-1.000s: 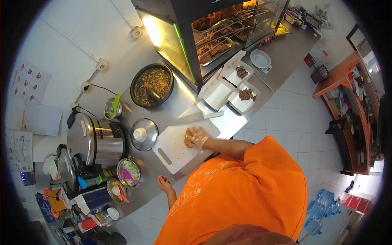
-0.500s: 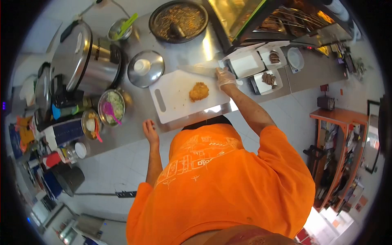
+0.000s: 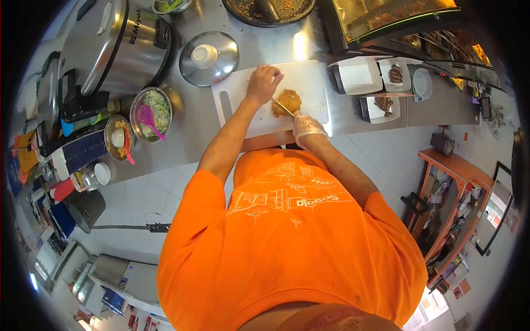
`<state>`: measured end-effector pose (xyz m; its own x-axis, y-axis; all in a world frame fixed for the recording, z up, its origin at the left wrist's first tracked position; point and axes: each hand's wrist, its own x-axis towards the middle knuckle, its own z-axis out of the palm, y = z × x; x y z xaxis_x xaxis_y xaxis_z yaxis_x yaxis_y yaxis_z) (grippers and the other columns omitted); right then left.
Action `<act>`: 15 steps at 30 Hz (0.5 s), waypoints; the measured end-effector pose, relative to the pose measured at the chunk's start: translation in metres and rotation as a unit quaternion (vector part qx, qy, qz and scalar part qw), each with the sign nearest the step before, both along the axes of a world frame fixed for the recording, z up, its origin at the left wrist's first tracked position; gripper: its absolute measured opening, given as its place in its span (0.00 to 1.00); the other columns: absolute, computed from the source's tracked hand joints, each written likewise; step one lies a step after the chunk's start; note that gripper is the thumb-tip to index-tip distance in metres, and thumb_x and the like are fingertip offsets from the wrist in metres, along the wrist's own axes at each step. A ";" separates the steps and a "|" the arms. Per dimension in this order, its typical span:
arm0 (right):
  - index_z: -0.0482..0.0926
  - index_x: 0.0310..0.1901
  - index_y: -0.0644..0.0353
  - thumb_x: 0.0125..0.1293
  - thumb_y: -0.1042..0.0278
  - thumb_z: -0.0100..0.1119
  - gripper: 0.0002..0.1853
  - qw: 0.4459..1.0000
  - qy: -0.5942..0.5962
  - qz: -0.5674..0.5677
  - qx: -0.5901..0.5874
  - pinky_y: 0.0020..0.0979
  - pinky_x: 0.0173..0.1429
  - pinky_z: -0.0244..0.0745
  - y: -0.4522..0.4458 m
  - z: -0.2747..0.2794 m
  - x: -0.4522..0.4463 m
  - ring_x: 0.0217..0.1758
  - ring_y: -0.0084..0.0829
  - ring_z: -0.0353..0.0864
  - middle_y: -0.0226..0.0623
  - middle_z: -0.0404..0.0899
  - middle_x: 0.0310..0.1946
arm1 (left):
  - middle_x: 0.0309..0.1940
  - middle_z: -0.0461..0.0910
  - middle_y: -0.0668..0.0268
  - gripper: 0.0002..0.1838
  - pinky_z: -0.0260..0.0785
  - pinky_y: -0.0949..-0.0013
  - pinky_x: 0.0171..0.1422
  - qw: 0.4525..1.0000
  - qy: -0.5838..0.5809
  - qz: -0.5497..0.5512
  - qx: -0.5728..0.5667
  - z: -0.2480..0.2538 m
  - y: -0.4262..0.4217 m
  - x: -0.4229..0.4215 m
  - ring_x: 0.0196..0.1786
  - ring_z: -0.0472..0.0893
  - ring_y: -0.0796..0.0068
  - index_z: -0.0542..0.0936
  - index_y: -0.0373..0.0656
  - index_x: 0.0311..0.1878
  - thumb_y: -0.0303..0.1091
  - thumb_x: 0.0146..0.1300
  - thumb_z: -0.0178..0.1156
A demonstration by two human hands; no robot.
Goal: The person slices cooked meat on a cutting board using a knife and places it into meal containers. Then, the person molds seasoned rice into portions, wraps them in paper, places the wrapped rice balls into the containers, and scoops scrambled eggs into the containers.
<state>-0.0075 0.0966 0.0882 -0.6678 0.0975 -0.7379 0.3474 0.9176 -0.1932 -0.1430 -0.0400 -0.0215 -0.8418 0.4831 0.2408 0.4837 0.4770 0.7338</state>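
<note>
A golden piece of breaded fried food (image 3: 288, 101) lies on a white cutting board (image 3: 313, 83). My right hand (image 3: 307, 128), in a clear plastic glove, grips a knife (image 3: 283, 107) at the board's near edge. The knife's blade lies across the fried piece and points up and left. My bare left hand (image 3: 264, 83) hovers over the board just left of the fried piece. Its fingers are loosely bent with the thumb apart, and nothing shows in them. Whether it touches the blade's tip I cannot tell.
A metal lid (image 3: 216, 70) lies behind the board's left end. Bowls of shredded vegetables (image 3: 158, 107) and orange food (image 3: 115, 149) stand left, near a large cooker (image 3: 124, 49). Right are white boxes (image 3: 359, 77), some with sliced meat, below a glass display case (image 3: 395, 19).
My right hand has brought the knife from the board's far right corner down onto the fried piece. My left hand has risen from the counter's front edge to over the board.
</note>
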 end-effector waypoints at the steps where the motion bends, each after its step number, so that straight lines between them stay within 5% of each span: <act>1: 0.74 0.51 0.59 0.69 0.68 0.48 0.12 1.000 0.001 -0.009 -0.002 0.48 0.53 0.78 0.002 -0.012 0.004 0.49 0.54 0.83 0.54 0.83 0.45 | 0.40 0.80 0.64 0.11 0.66 0.57 0.55 0.999 0.011 -0.026 -0.042 -0.007 0.005 -0.002 0.48 0.75 0.60 0.79 0.44 0.39 0.42 0.68 0.57; 5: 0.74 0.52 0.59 0.71 0.61 0.47 0.14 0.997 0.043 -0.055 -0.037 0.50 0.49 0.78 -0.001 -0.090 0.026 0.46 0.54 0.84 0.54 0.83 0.44 | 0.44 0.78 0.66 0.13 0.63 0.58 0.59 0.984 0.017 -0.082 -0.154 -0.015 0.015 -0.004 0.52 0.73 0.62 0.79 0.46 0.42 0.44 0.70 0.52; 7: 0.74 0.50 0.59 0.72 0.59 0.46 0.15 0.942 0.057 -0.241 -0.227 0.50 0.48 0.78 -0.002 -0.082 0.027 0.43 0.54 0.84 0.54 0.83 0.42 | 0.44 0.78 0.67 0.13 0.63 0.58 0.59 0.983 0.020 -0.072 -0.167 -0.016 0.013 -0.017 0.53 0.73 0.63 0.80 0.46 0.42 0.44 0.70 0.52; 12: 0.70 0.54 0.60 0.68 0.68 0.49 0.15 0.999 -0.032 -0.026 -0.018 0.45 0.54 0.78 0.011 -0.015 -0.001 0.52 0.49 0.83 0.51 0.83 0.46 | 0.44 0.79 0.68 0.13 0.62 0.58 0.58 0.997 0.009 -0.028 -0.070 -0.012 0.030 -0.021 0.53 0.73 0.64 0.81 0.48 0.42 0.45 0.70 0.53; 15: 0.70 0.55 0.58 0.70 0.64 0.47 0.15 0.998 -0.026 -0.045 -0.033 0.49 0.50 0.78 0.016 -0.031 0.016 0.46 0.54 0.84 0.54 0.83 0.41 | 0.44 0.79 0.68 0.13 0.61 0.58 0.58 0.991 -0.016 -0.080 -0.106 -0.023 0.039 -0.011 0.53 0.73 0.64 0.81 0.48 0.43 0.45 0.70 0.52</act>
